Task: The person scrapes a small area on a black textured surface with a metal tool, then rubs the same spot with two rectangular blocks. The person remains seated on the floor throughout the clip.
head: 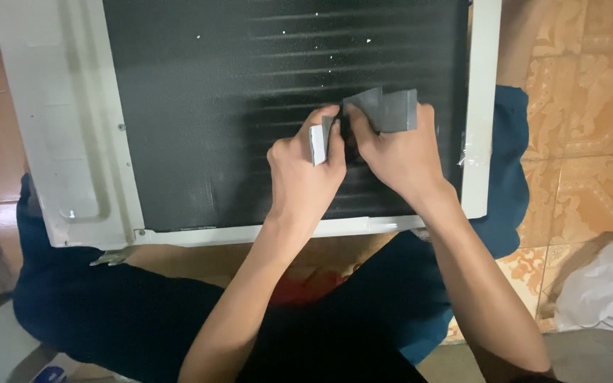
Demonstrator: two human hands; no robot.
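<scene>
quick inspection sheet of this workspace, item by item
surface: white-framed unit with a dark finned panel, resting over the person's lap
job's things: grey pad, small white-edged piece
clutter: white specks on the fins; white bag on the floor
grippers: left hand pinches the white-edged piece; right hand holds the grey pad on the fins
cables: nothing seen
surroundings: patterned orange floor tiles

Both hands (pixel 352 152) together, fingers curled
</scene>
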